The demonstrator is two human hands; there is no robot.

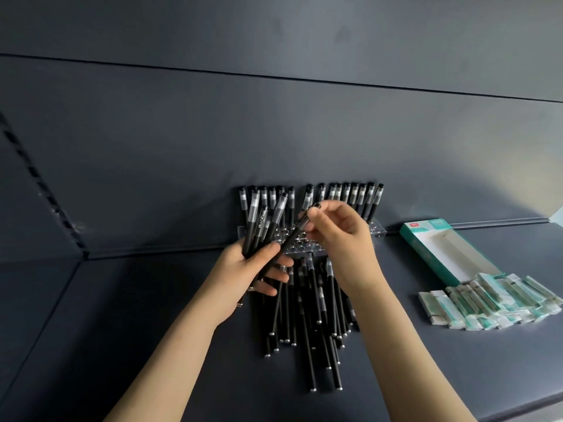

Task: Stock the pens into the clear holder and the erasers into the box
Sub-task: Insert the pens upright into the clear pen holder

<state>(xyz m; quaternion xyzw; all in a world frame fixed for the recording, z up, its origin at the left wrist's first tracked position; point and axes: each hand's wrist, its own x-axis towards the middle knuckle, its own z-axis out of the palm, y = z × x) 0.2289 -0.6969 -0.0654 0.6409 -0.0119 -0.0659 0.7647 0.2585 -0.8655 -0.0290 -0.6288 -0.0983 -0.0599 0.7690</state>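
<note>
A clear holder (pixel 376 230) with round holes stands against the back wall, and several black pens (pixel 353 194) stand upright in its rear rows. My left hand (pixel 254 271) grips a bundle of several black pens (pixel 257 226), caps up. My right hand (pixel 339 226) pinches the cap end of one pen (pixel 294 236) that slants down into that bundle, above the holder's open holes. A pile of loose black pens (pixel 307 324) lies on the shelf in front of the holder. To the right sits an open teal and white box (pixel 438 251), with wrapped erasers (pixel 487 300) heaped before it.
The dark shelf surface (pixel 152 315) extends to the left and front. The dark back wall (pixel 274 132) rises right behind the holder. A slotted upright rail (pixel 45 190) runs along the left corner.
</note>
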